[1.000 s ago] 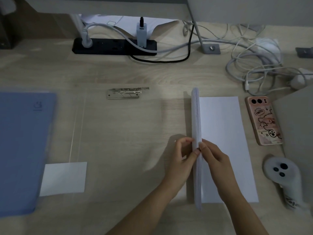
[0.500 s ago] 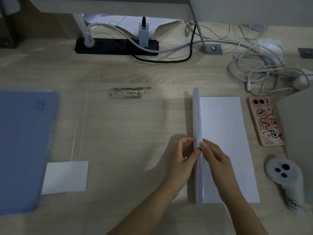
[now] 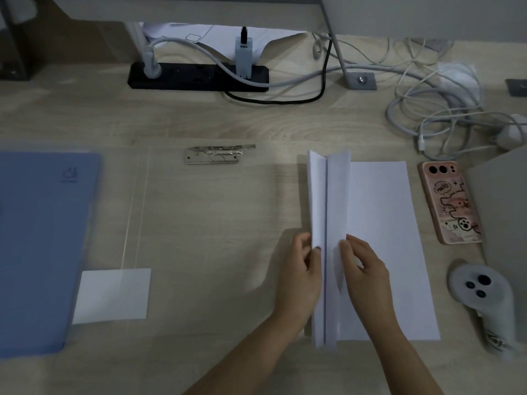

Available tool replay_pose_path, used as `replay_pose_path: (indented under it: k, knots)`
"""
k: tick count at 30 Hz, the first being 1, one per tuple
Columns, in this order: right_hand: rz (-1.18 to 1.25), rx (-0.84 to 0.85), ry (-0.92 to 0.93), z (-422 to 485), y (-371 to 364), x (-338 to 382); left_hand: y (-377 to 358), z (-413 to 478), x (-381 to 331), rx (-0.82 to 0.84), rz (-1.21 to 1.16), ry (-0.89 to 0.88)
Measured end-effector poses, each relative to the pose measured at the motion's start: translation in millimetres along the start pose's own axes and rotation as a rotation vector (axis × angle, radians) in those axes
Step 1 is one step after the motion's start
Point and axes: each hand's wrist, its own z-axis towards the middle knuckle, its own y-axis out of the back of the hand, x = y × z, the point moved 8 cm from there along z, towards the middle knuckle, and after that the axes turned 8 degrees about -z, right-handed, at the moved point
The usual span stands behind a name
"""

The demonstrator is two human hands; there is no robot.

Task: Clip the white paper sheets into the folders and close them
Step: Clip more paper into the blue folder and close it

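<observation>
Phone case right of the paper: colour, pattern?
Phone case: pink, black-outline cartoon, "Hello" bubble. Head view.

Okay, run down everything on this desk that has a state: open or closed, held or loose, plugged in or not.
paper stack, standing on edge, parted into two bundles
left hand, pinches the left bundle
right hand, pinches the right bundle
blue folder, closed, lying flat
metal clip, lying flat, no paper in it
phone, face down
power strip, two plugs in

Dim, bluish light over a wooden desk [image 3: 228, 124].
A soft shadow falls left of the raised paper sheets [image 3: 336, 201]; the blue folder [image 3: 37, 252] at far left is blurred, and wide-angle distortion bows the edges.
</observation>
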Motion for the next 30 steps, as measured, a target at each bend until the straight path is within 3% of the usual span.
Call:
replay_pose_path:
  k: [6,10,16,18,23,26,30]
  knots:
    - [-0.105,-0.057,0.031,1.1,-0.9,2.7,7.5,2.6,-2.7,-0.057,0.185,-0.047]
    - [-0.126,-0.046,0.041,1.9,-0.1,2.1,-2.8,-7.3,-23.7,-0.048,0.376,-0.254]
    - [-0.096,-0.013,0.053,1.4,-0.3,8.1,-18.4,5.3,-2.6,0.126,0.015,0.072]
    - [-0.068,0.009,0.045,0.0,-1.9,9.3,-19.8,5.5,0.2,0.131,0.049,0.129]
    - [-0.038,0.039,0.029,-0.6,-5.3,7.2,-9.2,17.5,7.7,0.020,0.233,0.108]
    - [-0.063,-0.002,0.047,-2.1,6.3,8.9,-7.3,13.3,-1.1,0.071,0.156,0.110]
    - [-0.084,-0.169,-0.104,4.8,48.9,-1.1,15.9,0.4,-32.5,0.134,0.010,0.027]
